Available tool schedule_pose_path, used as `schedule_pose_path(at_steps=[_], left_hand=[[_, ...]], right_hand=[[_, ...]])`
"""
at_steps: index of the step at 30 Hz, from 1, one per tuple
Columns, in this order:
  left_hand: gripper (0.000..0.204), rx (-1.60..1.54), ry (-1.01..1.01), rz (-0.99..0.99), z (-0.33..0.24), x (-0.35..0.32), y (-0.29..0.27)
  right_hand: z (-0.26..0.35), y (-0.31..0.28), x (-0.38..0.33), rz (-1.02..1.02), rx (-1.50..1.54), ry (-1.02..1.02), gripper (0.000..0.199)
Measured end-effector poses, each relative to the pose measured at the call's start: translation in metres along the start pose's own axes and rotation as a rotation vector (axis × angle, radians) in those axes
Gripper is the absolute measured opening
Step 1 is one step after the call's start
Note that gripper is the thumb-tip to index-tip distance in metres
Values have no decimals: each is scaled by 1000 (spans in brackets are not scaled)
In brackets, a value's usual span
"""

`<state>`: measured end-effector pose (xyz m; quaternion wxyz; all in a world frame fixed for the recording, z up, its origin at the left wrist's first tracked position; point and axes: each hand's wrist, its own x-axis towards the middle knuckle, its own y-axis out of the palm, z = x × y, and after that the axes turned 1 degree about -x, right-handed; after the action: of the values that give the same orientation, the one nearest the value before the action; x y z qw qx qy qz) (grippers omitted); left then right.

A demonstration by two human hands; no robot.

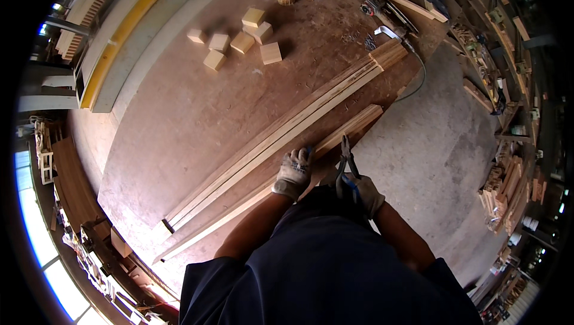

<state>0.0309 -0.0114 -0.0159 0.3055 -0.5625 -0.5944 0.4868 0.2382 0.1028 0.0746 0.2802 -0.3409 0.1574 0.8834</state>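
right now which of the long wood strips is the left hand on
The left hand rests on the lone strip nearest the person, at the board's edge; the bundle of strips lies just beyond it, untouched.

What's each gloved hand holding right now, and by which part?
Right hand grips pliers by the handles, jaws pointing up. Left hand rests on the wooden strip, near its middle.

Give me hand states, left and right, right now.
Left hand: gloved, closed on the edge of the long wooden strip.
Right hand: gloved, closed around pliers, jaws pointing up.
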Motion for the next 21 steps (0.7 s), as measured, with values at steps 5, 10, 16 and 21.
schedule_pose_path(at_steps=[5, 10, 16, 21], left_hand=[[49, -18, 3, -14, -1, 0, 2], [49, -17, -3, -16, 0, -1, 7], [53, 0, 31, -41, 1, 0, 7], [51, -22, 34, -24, 0, 2, 2]], right_hand=[[8, 14, -2, 14, 250, 117, 39], [-10, 20, 9, 12, 305, 89, 43], [-34, 33, 41, 272, 1085, 183, 43], [-25, 38, 39, 289, 1098, 141, 42]])
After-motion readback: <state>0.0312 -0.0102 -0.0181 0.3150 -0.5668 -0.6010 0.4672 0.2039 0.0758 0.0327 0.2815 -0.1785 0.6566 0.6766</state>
